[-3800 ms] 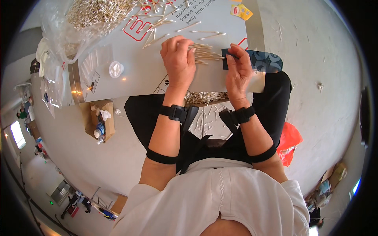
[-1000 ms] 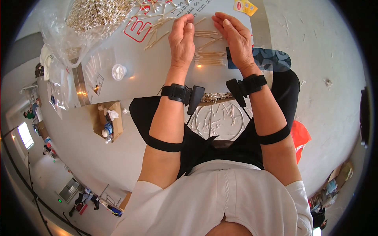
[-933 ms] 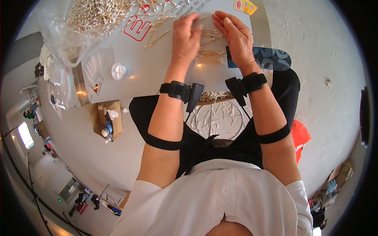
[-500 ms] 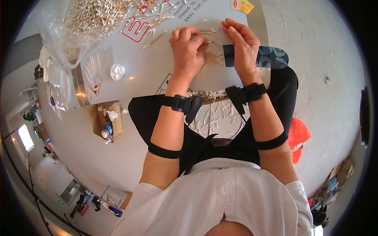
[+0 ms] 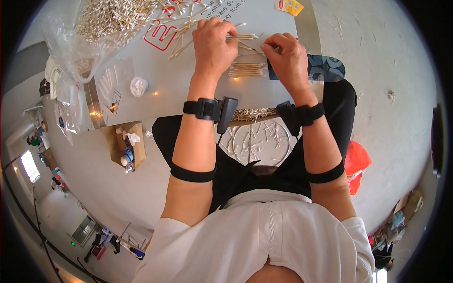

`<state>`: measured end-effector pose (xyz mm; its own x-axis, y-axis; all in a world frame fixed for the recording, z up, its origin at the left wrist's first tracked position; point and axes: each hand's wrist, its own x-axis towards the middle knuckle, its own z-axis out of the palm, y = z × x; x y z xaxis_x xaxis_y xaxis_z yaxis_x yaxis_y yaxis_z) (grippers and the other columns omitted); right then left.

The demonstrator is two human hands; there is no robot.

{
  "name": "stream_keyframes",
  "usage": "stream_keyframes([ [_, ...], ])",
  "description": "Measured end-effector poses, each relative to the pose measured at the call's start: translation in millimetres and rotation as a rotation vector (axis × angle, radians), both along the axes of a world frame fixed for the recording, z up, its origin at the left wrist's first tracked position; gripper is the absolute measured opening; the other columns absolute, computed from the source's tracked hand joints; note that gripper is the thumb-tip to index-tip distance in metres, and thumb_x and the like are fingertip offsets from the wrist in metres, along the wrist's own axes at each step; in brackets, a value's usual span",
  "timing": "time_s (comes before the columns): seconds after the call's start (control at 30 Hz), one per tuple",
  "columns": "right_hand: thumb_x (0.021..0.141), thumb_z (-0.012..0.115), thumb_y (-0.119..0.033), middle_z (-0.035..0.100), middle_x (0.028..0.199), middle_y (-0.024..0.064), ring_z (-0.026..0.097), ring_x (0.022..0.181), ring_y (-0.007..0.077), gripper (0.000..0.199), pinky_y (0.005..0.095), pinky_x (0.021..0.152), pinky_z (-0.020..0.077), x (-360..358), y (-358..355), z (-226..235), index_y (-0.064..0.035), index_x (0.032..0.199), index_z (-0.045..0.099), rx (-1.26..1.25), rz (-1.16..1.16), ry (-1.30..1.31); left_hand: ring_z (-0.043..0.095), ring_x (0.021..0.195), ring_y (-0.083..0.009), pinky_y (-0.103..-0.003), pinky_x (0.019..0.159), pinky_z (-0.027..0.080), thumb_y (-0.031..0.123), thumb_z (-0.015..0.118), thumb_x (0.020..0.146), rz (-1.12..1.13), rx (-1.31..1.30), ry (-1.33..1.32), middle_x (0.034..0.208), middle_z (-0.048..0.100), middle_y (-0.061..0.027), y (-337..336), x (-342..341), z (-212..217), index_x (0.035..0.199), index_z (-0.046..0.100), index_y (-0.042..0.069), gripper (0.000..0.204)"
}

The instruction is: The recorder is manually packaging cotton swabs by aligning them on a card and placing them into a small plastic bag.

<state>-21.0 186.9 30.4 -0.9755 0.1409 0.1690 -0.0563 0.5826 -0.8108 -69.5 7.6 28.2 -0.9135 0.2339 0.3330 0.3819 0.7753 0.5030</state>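
Grey tabletop [image 5: 170, 80] spreads before you, with a clear plastic bag [image 5: 89, 33] at its far left heaped full of cotton swabs, and a small round white tub [image 5: 138, 87] nearby. Your left hand [image 5: 214, 45] and right hand [image 5: 285, 59] both pinch shut on a few cotton swabs [image 5: 243, 36] held between them. A neat bundle of swabs [image 5: 246, 70] lies on the table just below your fingers, between your wrists.

A clear plastic bag [image 5: 89, 33] heaped with cotton swabs sits at the counter's [image 5: 179, 89] far left. A small yellow-and-red packet [image 5: 289, 6] lies at the far edge. A white sheet with red lettering [image 5: 165, 35] lies flat between them. An open cardboard box [image 5: 125, 144] stands on the floor.
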Motion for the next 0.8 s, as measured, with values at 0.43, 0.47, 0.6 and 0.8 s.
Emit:
stream_keyframes([
  [0.43, 0.076, 0.062, -0.005, 0.062, 0.079, 0.0089, 0.064, 0.081, 0.0305, 0.007, 0.0404, 0.069, 0.0529, -38.6, -4.0, -6.5, -0.0083, 0.071, 0.065, 0.39, 0.539, 0.216, 0.054, 0.092, -0.0252, -0.04, 0.081, 0.041, 0.003, 0.077, 0.065, 0.008, -0.073, -0.023, 0.086, 0.06, 0.0001, 6.1, 42.6, 3.4, 0.075, 0.068, 0.012, 0.016],
  [0.47, 0.076, 0.062, -0.004, 0.062, 0.079, 0.0085, 0.064, 0.081, 0.0301, 0.008, 0.0401, 0.068, 0.0529, -39.8, -3.8, -7.4, -0.0094, 0.071, 0.065, 0.384, 0.572, 0.255, 0.054, 0.092, -0.0253, -0.04, 0.081, 0.041, 0.003, 0.076, 0.065, 0.003, -0.07, -0.019, 0.086, 0.06, -0.0001, 5.9, 42.7, 3.4, 0.076, 0.068, 0.012, 0.016],
  [0.6, 0.076, 0.063, -0.003, 0.061, 0.079, 0.0082, 0.064, 0.08, 0.0304, 0.009, 0.0398, 0.068, 0.0526, -42.5, 0.1, -11.2, -0.0101, 0.072, 0.065, 0.321, 0.632, 0.208, 0.054, 0.091, -0.0256, -0.04, 0.081, 0.041, 0.003, 0.076, 0.065, -0.008, -0.053, -0.002, 0.086, 0.06, -0.0006, 6.0, 43.3, 3.2, 0.075, 0.067, 0.012, 0.016],
  [0.8, 0.079, 0.067, -0.007, 0.06, 0.081, 0.0087, 0.062, 0.079, 0.0324, 0.008, 0.0387, 0.068, 0.0503, -45.0, -5.5, -9.5, -0.0065, 0.075, 0.06, 0.353, 0.537, 0.15, 0.054, 0.091, -0.0265, -0.041, 0.081, 0.041, 0.002, 0.076, 0.065, -0.009, -0.074, -0.005, 0.084, 0.06, -0.0012, 9.0, 49.0, -0.3, 0.075, 0.067, 0.011, 0.016],
])
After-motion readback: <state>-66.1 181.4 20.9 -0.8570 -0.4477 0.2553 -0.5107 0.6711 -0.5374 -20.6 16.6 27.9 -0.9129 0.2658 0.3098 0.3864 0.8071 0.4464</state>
